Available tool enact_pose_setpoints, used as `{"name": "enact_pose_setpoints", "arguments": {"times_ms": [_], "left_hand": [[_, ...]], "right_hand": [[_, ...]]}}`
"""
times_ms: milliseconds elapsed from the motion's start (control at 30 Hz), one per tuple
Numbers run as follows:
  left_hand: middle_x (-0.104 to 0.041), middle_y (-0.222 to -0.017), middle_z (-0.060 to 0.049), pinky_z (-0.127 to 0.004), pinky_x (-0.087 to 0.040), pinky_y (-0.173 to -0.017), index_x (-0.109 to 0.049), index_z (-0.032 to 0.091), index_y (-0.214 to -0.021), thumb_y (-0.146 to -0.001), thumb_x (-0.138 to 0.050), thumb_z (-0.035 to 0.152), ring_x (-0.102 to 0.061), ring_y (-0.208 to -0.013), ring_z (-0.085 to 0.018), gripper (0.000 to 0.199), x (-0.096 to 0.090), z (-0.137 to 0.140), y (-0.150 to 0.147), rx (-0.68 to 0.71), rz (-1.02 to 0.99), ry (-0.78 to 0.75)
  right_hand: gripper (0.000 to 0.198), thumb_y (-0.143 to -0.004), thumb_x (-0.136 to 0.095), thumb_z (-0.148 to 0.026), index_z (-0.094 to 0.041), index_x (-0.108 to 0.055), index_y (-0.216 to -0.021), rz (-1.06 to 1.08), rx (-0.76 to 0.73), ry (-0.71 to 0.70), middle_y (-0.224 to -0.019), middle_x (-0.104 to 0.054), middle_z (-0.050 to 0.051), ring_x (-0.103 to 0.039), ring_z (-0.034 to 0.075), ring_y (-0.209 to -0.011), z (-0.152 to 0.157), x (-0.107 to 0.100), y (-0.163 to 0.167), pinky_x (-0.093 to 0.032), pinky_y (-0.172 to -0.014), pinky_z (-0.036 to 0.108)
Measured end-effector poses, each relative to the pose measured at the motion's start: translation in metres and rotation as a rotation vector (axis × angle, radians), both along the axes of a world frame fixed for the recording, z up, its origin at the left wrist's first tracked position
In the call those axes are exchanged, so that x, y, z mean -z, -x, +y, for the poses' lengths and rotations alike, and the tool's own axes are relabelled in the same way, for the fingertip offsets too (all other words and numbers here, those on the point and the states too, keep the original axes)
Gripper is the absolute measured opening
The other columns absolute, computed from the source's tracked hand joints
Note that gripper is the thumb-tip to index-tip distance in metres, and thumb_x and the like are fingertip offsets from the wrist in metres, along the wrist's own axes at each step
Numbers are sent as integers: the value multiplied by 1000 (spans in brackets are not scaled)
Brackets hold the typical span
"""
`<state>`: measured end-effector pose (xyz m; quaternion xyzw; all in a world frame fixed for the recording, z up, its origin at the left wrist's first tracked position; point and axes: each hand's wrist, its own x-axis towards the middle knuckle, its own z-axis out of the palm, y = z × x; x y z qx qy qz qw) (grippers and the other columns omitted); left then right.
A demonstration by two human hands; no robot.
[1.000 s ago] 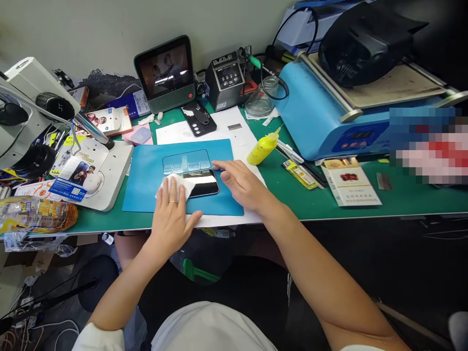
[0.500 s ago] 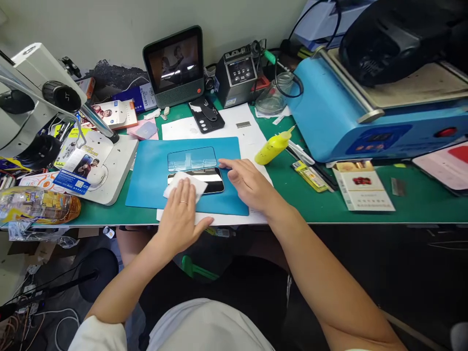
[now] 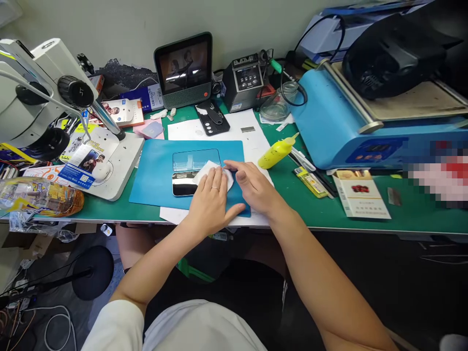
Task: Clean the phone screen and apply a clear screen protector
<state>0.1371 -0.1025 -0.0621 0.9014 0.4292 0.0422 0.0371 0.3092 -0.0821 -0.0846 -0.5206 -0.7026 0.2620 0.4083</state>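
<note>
My left hand (image 3: pixel 210 197) lies flat, fingers stretched out, pressing a white wipe (image 3: pixel 199 178) onto the right part of a phone (image 3: pixel 182 184) with a dark, shiny face. The wipe and fingers cover that end of it. Just behind the phone, a clear glass panel with a dark border (image 3: pixel 183 160) rests on the blue mat (image 3: pixel 153 170). My right hand (image 3: pixel 256 187) is open at the right side of the mat, thumb and index finger apart, its fingertips close to the wipe and the panel's right end. Whether they touch either, I cannot tell.
A yellow squeeze bottle (image 3: pixel 277 152) lies right of my right hand, before a blue machine (image 3: pixel 329 117). Behind the mat are a black phone back (image 3: pixel 212 118) and a small blade (image 3: pixel 247 129). A microscope stand (image 3: pixel 126 161) and a drink bottle (image 3: pixel 40 196) occupy the left.
My left hand has slid the wipe rightward along the phone, uncovering its left end. My right hand stays beside the phone's right end. The camera view has shifted slightly.
</note>
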Motion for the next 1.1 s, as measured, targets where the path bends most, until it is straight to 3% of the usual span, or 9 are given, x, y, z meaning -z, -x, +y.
{"name": "enact_pose_setpoints", "arguments": {"times_ms": [133, 267, 333, 433, 600, 733, 900, 1000, 1100], "left_hand": [[-26, -169, -26, -50, -25, -129, -34, -3, -158, -107, -28, 63, -23, -160, -36, 84, -4, -15, 45, 9, 8, -19], [-25, -170, -26, -56, -28, -126, -29, 2, -161, -107, -28, 63, -21, -160, -38, 82, -6, -6, 79, -87, -5, -34], [-23, -169, -29, -58, -28, -126, -28, -2, -160, -105, -28, 67, -20, -160, -40, 88, -5, 1, 73, -110, -4, -22], [-23, -168, -33, -58, -26, -126, -31, -7, -157, -102, -30, 74, -19, -159, -43, 99, -1, 3, 40, -122, -8, -1], [-25, -169, -27, -51, -22, -130, -30, -5, -160, -100, -30, 77, -18, -161, -38, 101, 2, -6, -6, -30, -26, 11], [-27, -169, -26, -51, -24, -129, -35, -2, -158, -104, -29, 70, -24, -159, -37, 90, -3, -8, 28, -38, -27, 11], [-24, -169, -29, -57, -30, -126, -29, 0, -161, -106, -30, 65, -21, -160, -39, 84, -5, -3, 79, -198, -36, -19], [-26, -167, -33, -59, -28, -126, -31, -4, -158, -105, -30, 68, -22, -159, -42, 89, -1, 0, 63, -256, -44, -50], [-28, -165, -34, -56, -28, -127, -36, -8, -155, -102, -34, 72, -25, -158, -43, 95, 3, -2, 23, -203, -22, -43]], "right_hand": [[79, -98, -21, -78, -24, -65, -138, -17, -5, 14, -125, -73, 14, -61, 33, -121, -1, -3, 0, -47, -109, 55], [79, -98, -20, -78, -26, -64, -139, -44, -10, 32, -126, -72, 13, -61, 33, -123, -1, -6, 1, -48, -108, 54], [79, -98, -20, -77, -26, -64, -138, -44, -9, 24, -126, -72, 13, -61, 33, -122, -1, -6, 1, -48, -108, 53], [77, -99, -21, -77, -26, -65, -138, -27, -9, 1, -124, -73, 13, -62, 33, -120, 0, -2, 1, -48, -107, 54], [78, -98, -22, -77, -25, -66, -136, -12, -8, -1, -125, -73, 14, -62, 33, -119, 0, 1, 0, -49, -107, 55], [78, -99, -22, -76, -23, -65, -137, -9, -8, 22, -126, -73, 14, -61, 33, -121, -2, -2, 0, -47, -109, 55], [78, -99, -22, -77, -25, -63, -139, -18, -6, 48, -129, -72, 13, -60, 33, -125, -1, -4, 1, -46, -110, 54], [77, -99, -22, -77, -25, -64, -138, -31, -2, 24, -127, -72, 13, -61, 33, -122, -1, -4, 2, -47, -109, 54], [75, -99, -24, -76, -25, -65, -136, -31, 5, 9, -124, -73, 13, -63, 32, -119, -1, -2, 2, -49, -107, 54]]}}
